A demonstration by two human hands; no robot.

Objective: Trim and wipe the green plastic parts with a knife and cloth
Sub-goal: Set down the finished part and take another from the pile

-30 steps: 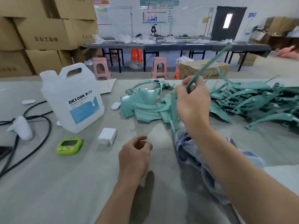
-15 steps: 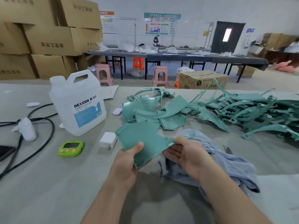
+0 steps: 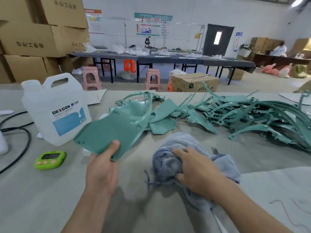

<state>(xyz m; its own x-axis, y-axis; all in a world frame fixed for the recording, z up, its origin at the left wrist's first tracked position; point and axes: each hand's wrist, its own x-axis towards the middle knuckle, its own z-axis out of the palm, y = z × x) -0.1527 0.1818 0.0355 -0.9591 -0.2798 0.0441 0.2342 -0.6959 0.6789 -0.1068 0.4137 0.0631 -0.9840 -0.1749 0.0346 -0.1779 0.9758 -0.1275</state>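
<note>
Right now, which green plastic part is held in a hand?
The flat green plastic panel, pinched at its near edge by the left hand; every other green part lies in the heap on the table.

Both bare forearms are seen stretched forward, well apart. The left forearm is seen entering from 6 o'clock and is pointed toward 12; the left hand (image 3: 102,167) is closed on the near edge of a green plastic part (image 3: 109,130), with the thumb laid flat on top. The right forearm is angled from 4 o'clock toward 10; the right hand (image 3: 198,172) is turned back-up, its fingers curled into a bunched cloth (image 3: 170,163).
</note>
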